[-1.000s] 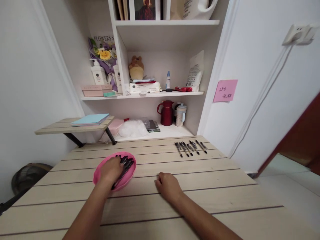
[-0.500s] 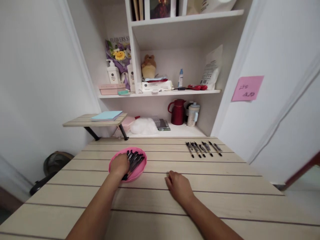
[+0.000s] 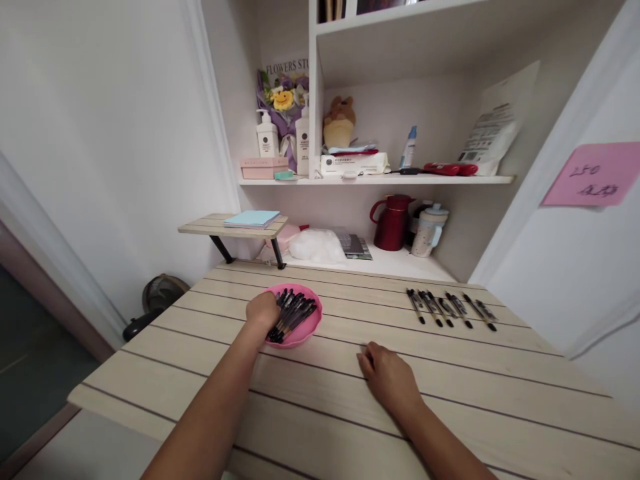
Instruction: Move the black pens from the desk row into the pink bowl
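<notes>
A round pink bowl (image 3: 311,327) with a scalloped rim sits on the table and holds many black pens (image 3: 295,312). Over its left rim is my left hand (image 3: 263,311), fingers curled down inside beside the pens. Its fingertips are hidden, so I cannot make out whether they grip a pen or the rim. My right hand (image 3: 390,373) rests on the tabletop to the right of the bowl, fingers loosely curled in, with nothing visible in them. Beyond it, several black-capped pens (image 3: 450,309) lie side by side in a slanted row.
The slatted wooden table (image 3: 325,400) runs back to a white shelf unit (image 3: 415,180). A small raised stand (image 3: 200,225) carries a light blue pad (image 3: 251,219) at the back left. A red jug (image 3: 393,223) and a pale cup (image 3: 429,230) stand behind the table.
The camera view has turned left, shifting everything rightward in the picture. My left hand has drawn back a little from the pens toward the bowl's left rim. My right hand stays on the table.
</notes>
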Tool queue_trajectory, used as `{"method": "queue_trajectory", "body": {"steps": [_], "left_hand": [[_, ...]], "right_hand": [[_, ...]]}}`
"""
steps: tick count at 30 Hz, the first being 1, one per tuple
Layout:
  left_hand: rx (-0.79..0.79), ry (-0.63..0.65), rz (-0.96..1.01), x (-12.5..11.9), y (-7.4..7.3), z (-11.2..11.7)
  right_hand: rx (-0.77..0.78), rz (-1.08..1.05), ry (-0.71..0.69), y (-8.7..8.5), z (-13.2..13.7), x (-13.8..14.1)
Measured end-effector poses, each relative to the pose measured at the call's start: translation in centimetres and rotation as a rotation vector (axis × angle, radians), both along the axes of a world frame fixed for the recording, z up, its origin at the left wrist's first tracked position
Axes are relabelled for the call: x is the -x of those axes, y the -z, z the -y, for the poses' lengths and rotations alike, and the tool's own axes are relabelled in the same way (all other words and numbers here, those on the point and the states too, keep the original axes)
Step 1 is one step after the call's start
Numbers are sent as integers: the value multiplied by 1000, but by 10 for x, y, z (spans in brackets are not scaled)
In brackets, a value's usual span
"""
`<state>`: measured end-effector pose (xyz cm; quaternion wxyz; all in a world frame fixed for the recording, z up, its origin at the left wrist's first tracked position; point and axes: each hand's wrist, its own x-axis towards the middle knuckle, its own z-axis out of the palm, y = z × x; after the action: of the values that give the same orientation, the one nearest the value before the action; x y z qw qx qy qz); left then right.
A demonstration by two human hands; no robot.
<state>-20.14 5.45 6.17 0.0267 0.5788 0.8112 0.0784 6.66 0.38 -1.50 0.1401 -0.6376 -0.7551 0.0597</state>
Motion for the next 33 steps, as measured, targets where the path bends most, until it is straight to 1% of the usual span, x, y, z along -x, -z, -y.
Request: {"method": "queue_trajectory", "body": {"steps": [3,5,6,7,8,9,11,12,13,14,16,18,19,21,24,27,29,31,33], "left_hand": [[-50,-23,19,4,-6,4],[-133,-16,60,-4,-9,8],[-180,9,135,-12,-9,11],[-246,51,281,-24,-9,15],[-278,118,506,-39,-6,18],[-258,176,764,-56,-2,22],[-145,273,1218,-94,11,30],[-87,298,1373,-112,19,34],[-18,308,1479,-129,28,37],[36,312,1559,-144,37,41],[127,315,1668,-166,54,47],[185,301,1738,-177,67,52],[216,286,1766,-180,70,54],[296,260,1814,-179,73,57],[383,275,1860,-173,70,60],[424,353,1850,-169,65,63],[467,405,1834,-167,63,64],[495,431,1830,-166,62,65],[513,445,1838,-165,62,65]], "right_hand": [[13,-12,-3,3,0,-1],[15,-56,0,3,-2,-2],[25,-107,1,2,-3,-2],[49,-192,-2,0,-5,-1],[84,-326,-5,-3,-8,0],[137,-513,-13,-8,-11,2],[259,-994,-45,-19,-18,5],[317,-1236,-70,-25,-20,7],[344,-1432,-80,-29,-23,8],[352,-1578,-71,-31,-24,8],[343,-1732,3,-29,-26,7],[346,-1791,96,-21,-27,4],[346,-1820,126,-16,-27,3],[327,-1881,152,-8,-27,2],[287,-1897,164,-5,-30,2],[233,-1870,172,-10,-34,-5],[176,-1880,185,-13,-38,-14],[133,-1878,208,-13,-43,-26],[92,-1816,267,-12,-48,-38]]}}
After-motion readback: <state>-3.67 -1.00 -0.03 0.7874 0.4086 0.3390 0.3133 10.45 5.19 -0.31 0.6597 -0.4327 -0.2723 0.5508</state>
